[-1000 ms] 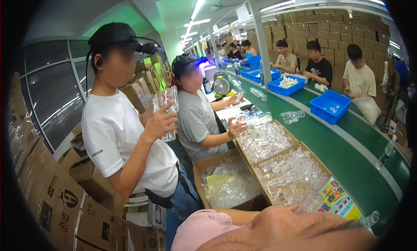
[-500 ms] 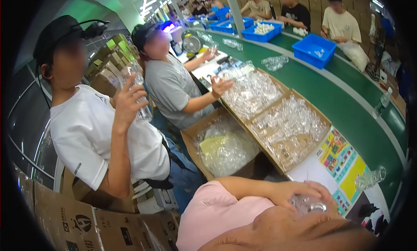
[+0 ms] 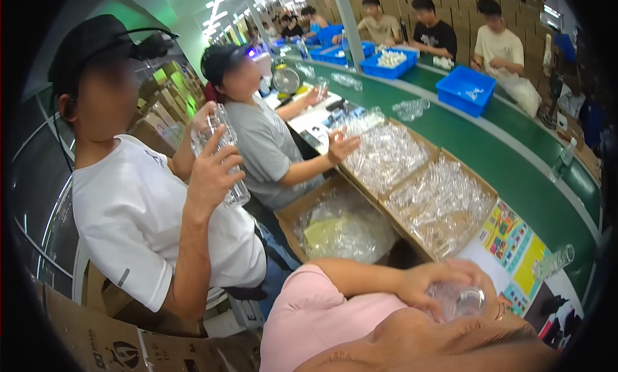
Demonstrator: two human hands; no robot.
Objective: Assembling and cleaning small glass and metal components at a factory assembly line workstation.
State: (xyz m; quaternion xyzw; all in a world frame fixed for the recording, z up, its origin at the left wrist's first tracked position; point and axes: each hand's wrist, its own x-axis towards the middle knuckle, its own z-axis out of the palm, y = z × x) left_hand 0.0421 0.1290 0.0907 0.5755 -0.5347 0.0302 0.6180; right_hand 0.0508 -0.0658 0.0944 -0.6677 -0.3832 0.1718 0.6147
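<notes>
Both hands close around one clear plastic cup (image 3: 465,300) at the near edge of the work table (image 3: 489,253): the left hand (image 3: 421,288) curls its fingers over it, the right hand (image 3: 479,275) cups its far side. Beyond it, two open cardboard boxes (image 3: 412,172) hold clear plastic pieces, and a third sits below the table edge.

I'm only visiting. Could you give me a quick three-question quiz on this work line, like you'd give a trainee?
1. True or false: the cardboard boxes beside the belt hold clear plastic pieces.
2. The conveyor belt is: A red, B green, C yellow.
3. What do the left hand and right hand hold together?
Key: 1 true; 2 B; 3 a small clear plastic part.
</notes>
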